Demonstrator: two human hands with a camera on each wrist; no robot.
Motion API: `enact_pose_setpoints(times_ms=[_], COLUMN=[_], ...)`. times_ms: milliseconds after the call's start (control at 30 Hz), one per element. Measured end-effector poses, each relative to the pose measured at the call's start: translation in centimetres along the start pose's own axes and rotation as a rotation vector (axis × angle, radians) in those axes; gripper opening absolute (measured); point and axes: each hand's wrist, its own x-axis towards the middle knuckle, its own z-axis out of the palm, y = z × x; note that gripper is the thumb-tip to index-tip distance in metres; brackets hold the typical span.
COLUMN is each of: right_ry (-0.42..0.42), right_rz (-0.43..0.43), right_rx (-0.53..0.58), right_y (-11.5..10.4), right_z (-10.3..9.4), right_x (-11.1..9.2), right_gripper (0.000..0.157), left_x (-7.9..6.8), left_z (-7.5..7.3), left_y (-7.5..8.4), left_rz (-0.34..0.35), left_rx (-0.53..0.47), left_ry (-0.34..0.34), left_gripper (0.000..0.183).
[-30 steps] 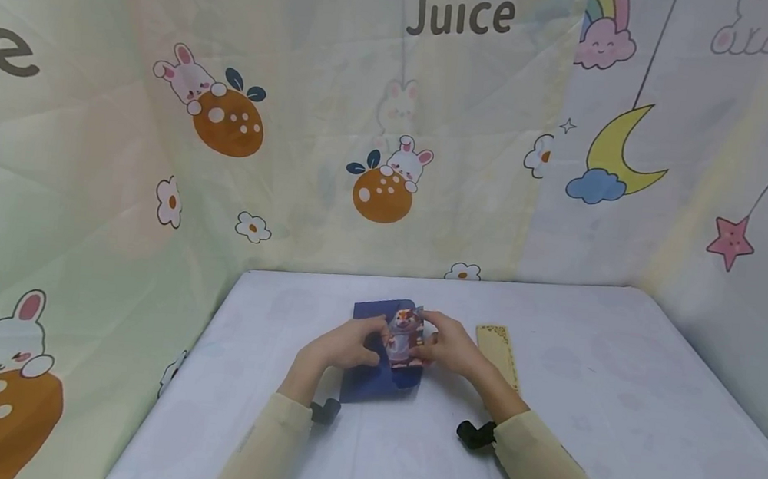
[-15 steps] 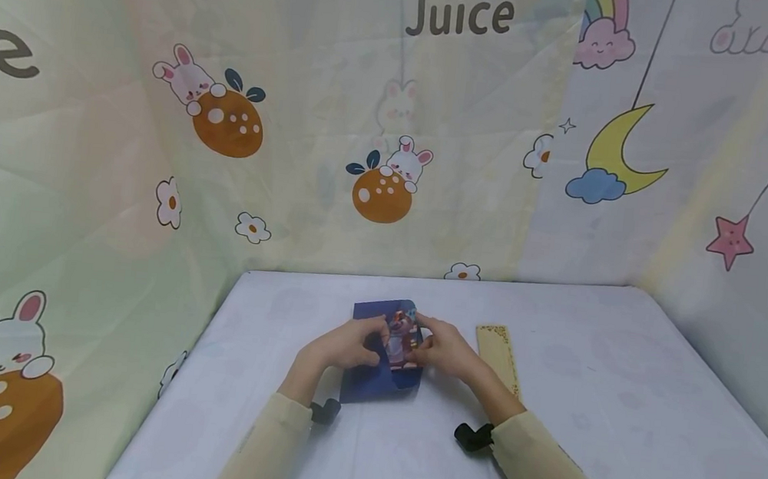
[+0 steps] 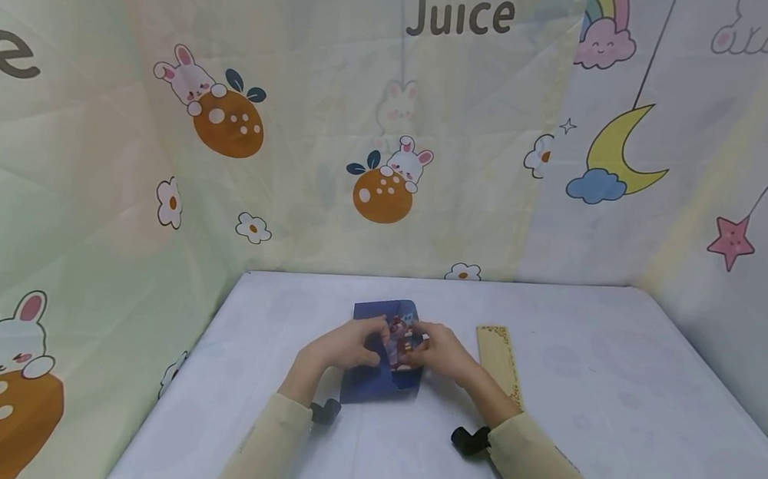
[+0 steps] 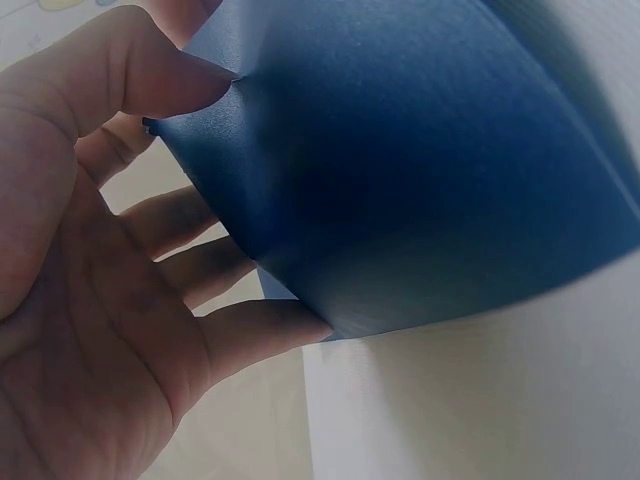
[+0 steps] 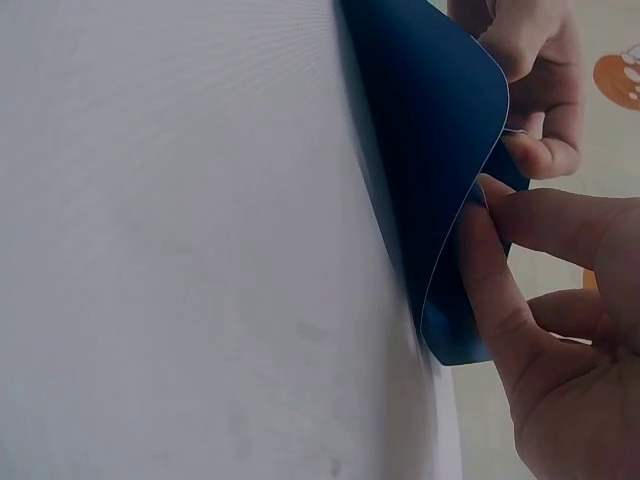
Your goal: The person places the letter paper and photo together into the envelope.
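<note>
Head view. On the white table (image 3: 582,413), a card (image 3: 398,341) printed with a cartoon animal lies between the two hands, over the blue envelope (image 3: 373,383); how deep it sits cannot be told. The left hand (image 3: 348,344) grips the envelope; the right hand (image 3: 445,353) pinches the card's right side, thumb and forefinger set apart along it. Right of them lies a yellow strip (image 3: 500,362) with a patterned border. The step in hand appears to be working the card at the envelope's mouth: best done with the mouth held wide, the card square to it and pressure light, lest a corner catch. The backdrop (image 3: 306,186) reads "Juice", with a cropped "ce" at left; no brand is legible.

Left wrist view. The thumb presses the envelope's near layer; the other fingers spread behind its edge.

Right wrist view. Thumb and forefinger meet at the envelope's edge; the card cannot be made out here. No writing shows.
</note>
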Motion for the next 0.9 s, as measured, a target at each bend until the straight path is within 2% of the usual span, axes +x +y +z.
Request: enact_pose_setpoints(times_ms=[267, 667, 900], right_ry=[-0.073, -0.134, -0.158], right_rz=[-0.011, -0.038, -0.072], right_rx=[0.059, 0.103, 0.119], right_y=[-0.4, -0.3, -0.4], right_z=[0.3, 0.9, 1.3], right_x=[-0.2, -0.2, -0.2], right_gripper=[0.08, 0.083, 0.076], left_x=[0.0, -0.1, -0.1], left_z=[-0.1, -0.1, -0.1], left_y=[0.0, 0.0, 0.0], left_rz=[-0.009, -0.016, -0.012], left_rx=[-0.003, -0.021, -0.026], left_ry=[-0.008, -0.011, -0.013], left_gripper=[0.031, 0.029, 0.03])
